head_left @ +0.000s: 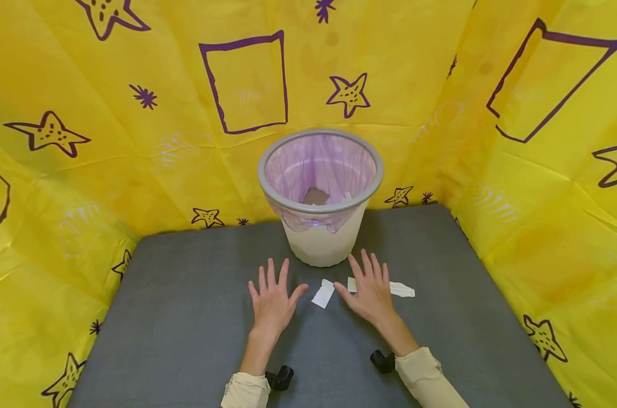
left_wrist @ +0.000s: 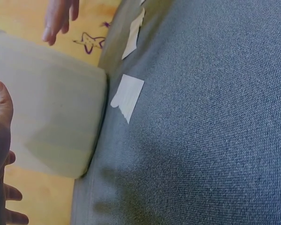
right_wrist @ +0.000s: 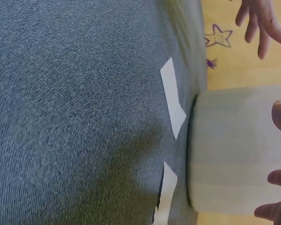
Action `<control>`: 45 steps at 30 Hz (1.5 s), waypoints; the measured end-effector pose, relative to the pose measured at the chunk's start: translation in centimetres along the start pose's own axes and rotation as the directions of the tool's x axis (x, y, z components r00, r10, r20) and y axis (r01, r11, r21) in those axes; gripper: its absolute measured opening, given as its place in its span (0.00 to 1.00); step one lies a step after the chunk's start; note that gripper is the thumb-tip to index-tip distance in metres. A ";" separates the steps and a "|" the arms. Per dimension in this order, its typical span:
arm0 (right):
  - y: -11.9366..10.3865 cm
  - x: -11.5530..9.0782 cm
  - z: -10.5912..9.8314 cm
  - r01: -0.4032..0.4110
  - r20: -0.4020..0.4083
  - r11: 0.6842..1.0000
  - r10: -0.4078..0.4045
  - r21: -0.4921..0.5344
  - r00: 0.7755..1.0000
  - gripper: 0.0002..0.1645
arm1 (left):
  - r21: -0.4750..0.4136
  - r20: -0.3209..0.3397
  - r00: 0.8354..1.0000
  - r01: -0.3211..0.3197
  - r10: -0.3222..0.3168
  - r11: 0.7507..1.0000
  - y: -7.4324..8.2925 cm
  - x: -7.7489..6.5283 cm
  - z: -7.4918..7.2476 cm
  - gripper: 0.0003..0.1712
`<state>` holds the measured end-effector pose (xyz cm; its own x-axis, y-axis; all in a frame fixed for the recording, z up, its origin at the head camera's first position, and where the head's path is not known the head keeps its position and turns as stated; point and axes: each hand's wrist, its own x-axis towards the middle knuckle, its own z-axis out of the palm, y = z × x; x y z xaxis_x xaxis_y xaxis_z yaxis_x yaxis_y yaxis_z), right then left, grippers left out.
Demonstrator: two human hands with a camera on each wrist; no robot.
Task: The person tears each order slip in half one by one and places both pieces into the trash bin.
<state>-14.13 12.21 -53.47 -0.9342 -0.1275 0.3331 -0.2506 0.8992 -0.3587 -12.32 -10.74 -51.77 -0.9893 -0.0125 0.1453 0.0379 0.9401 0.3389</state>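
Note:
Both hands hover over the grey tabletop with fingers spread, holding nothing. My left hand [head_left: 273,303] is left of a small torn piece of white paper [head_left: 323,293]. To the right of that piece, my right hand [head_left: 372,294] overlaps more torn paper [head_left: 402,289] in the head view, hiding part of it. Just beyond the fingertips stands a white waste bin [head_left: 322,243] with a grey rim and a thin purple liner [head_left: 334,156]. Inside it lie a brown piece [head_left: 316,196] and white bits. In the right wrist view the paper pieces [right_wrist: 172,96] lie beside the bin's base.
The grey cloth-covered table [head_left: 186,317] ends at a yellow curtain [head_left: 176,141] with purple drawings, which encloses the back and both sides. Black wrist devices [head_left: 283,378] sit at both forearms. The bin stands close to the back curtain.

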 end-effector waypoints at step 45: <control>-2.0 3.2 0.5 0.374 0.389 0.917 -0.399 0.141 0.831 0.09 | -0.113 0.094 0.953 -0.276 0.287 0.954 3.0 2.3 3.3 0.07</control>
<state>-16.74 9.78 -52.07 -0.7747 -0.6271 0.0807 -0.6149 0.7176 -0.3270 -14.94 -6.86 -53.51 -0.9455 0.2898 0.1487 0.3253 0.8621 0.3886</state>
